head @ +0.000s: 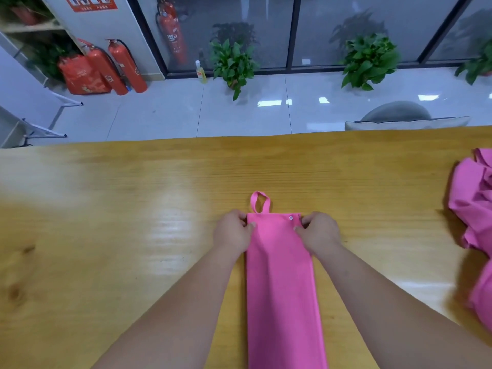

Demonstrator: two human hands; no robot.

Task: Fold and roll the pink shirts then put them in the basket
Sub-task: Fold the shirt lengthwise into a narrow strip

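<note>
A pink shirt (282,283) lies folded into a long narrow strip on the wooden table (119,209), running from the near edge of the view away from me. A small pink loop and a white snap button show at its far end. My left hand (234,231) pinches the strip's far left corner. My right hand (318,231) pinches the far right corner. No basket is in view.
A heap of crumpled pink shirts (476,217) lies at the table's right edge. Beyond the table's far edge are a grey chair back (396,115), potted plants (234,65), red fire extinguishers (125,66) and a glass wall.
</note>
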